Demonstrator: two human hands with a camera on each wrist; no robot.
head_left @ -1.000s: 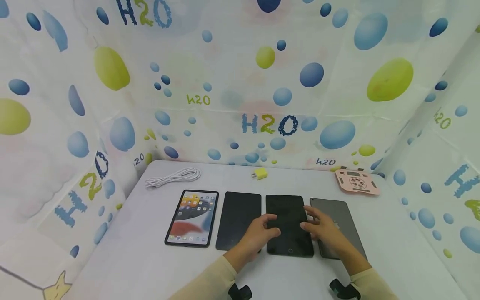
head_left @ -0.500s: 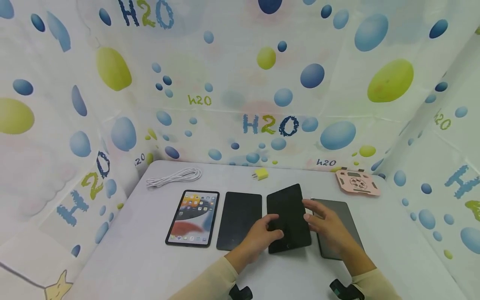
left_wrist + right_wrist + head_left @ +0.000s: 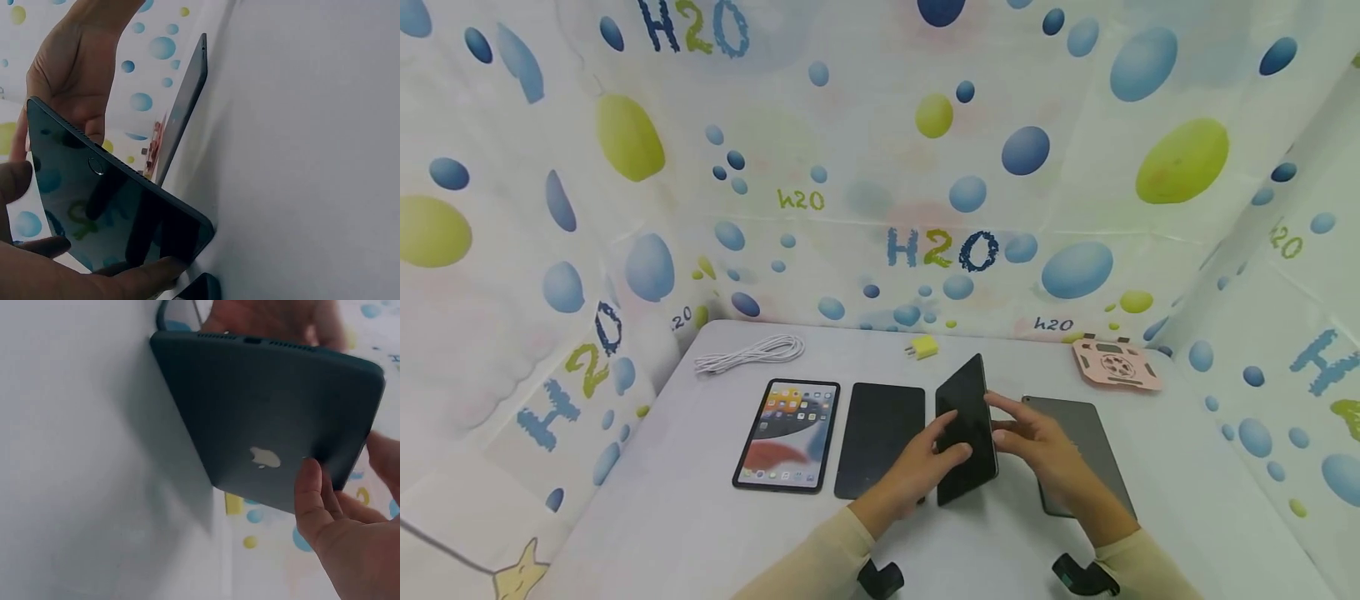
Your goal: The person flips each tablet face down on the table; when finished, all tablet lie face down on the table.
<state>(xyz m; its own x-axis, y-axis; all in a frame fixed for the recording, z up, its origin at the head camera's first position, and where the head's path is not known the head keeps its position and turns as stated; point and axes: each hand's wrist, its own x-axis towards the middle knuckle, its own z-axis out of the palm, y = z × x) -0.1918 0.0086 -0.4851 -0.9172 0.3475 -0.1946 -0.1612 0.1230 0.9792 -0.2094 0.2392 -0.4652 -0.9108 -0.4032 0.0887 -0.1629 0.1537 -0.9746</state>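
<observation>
A dark iPad point(image 3: 966, 396) stands tipped on one long edge, just below and right of the head frame's centre. That edge meets the white table point(image 3: 925, 546), while the other long edge is raised toward the frame's right. Its long axis runs from the lower part of the frame toward the back wall. The screen faces left; the home button point(image 3: 95, 165) marks the end nearest the person. The back, with its Apple logo point(image 3: 265, 457), faces right.

The right hand point(image 3: 1045, 450) pinches the raised edge, the thumb laid on the back in the right wrist view. The left hand point(image 3: 910, 475) is spread wide on the screen side, fingers over the glass; how firmly they press I cannot tell.

Left of the iPad lie a black tablet point(image 3: 880, 425), face dark, and then a lit tablet point(image 3: 790, 442) showing app icons. A gray-backed tablet point(image 3: 1078, 417) lies to the right, partly under the right hand. All three have their long axes running from the near side toward the wall. Along the table's far side are a white cable point(image 3: 751, 354) at left, a yellow plug adapter point(image 3: 925, 347) near the middle and a pink stand point(image 3: 1116, 365) at right.
</observation>
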